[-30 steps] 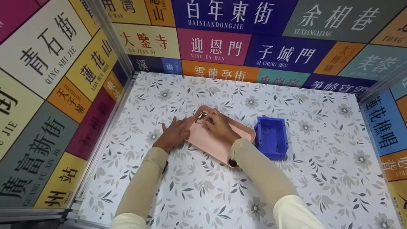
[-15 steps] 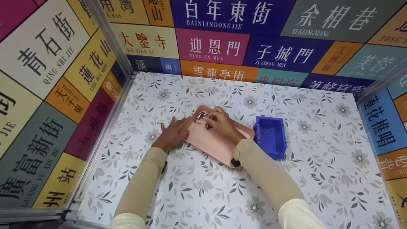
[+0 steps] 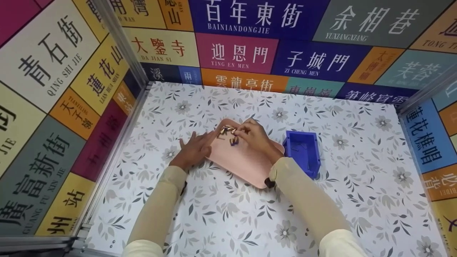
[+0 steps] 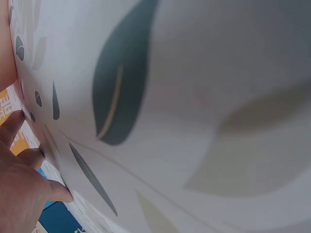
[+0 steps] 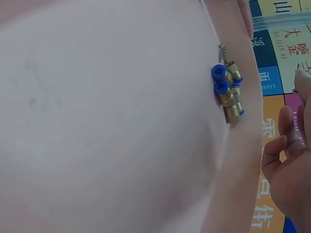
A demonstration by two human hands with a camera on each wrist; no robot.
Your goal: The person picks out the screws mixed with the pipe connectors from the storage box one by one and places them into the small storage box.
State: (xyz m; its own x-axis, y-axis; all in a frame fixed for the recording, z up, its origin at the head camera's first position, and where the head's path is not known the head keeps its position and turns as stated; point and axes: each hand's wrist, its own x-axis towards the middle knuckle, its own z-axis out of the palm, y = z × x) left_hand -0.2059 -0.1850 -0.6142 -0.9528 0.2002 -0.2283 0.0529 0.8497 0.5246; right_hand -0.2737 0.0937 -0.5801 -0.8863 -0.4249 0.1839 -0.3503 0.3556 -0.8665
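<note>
A shallow pink tray [image 3: 242, 167] lies at a slant on the table. Brass push-in fittings with blue collars [image 5: 226, 92] are gathered near its far left corner, beside a small threaded or coiled metal piece [image 5: 222, 53]. My right hand [image 3: 255, 135] is over the tray just right of the fittings, thumb and fingers bent together. In the right wrist view a tiny dark metal piece [image 5: 295, 90] shows at its fingertips; its kind I cannot tell. My left hand [image 3: 194, 150] rests along the tray's left rim, fingers outstretched.
A blue plastic bin [image 3: 303, 151] with a few thin metal pieces in it stands right of the tray, close to my right forearm. Printed panels [image 3: 235, 53] wall in the flower-patterned table [image 3: 221, 217] at the back and sides.
My right hand has drawn back to the right from the tray's far left corner, uncovering more of the fittings, some with blue collars. The left hand stays at the rim.
</note>
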